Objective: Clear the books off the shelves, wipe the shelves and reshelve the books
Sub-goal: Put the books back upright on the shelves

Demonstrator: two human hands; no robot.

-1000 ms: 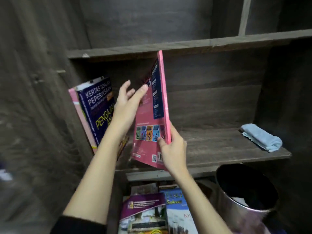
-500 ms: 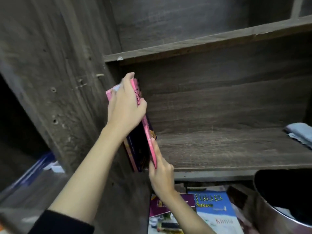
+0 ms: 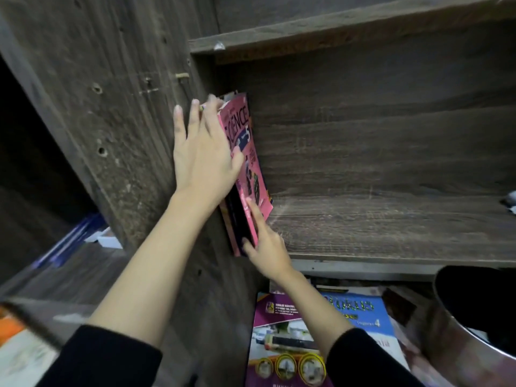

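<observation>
**Two hands, four countable books, two shelves, one bin**

Two hands show mid-frame: one left hand (image 3: 203,160) and one right hand (image 3: 268,247). Two upright books can be counted at centre, a pink Science book (image 3: 245,141) and a dark book (image 3: 240,216); any behind them cannot be counted. Two more lie at lower centre, a purple book (image 3: 279,331) and a blue book (image 3: 371,317). There are two boards, an upper shelf (image 3: 335,29) and a lower shelf (image 3: 391,227). One metal bin (image 3: 460,339) is at lower right.

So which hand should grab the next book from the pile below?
Probably the right hand: it is lowest, just above the pile, while the left hand steadies the shelved books.
</observation>
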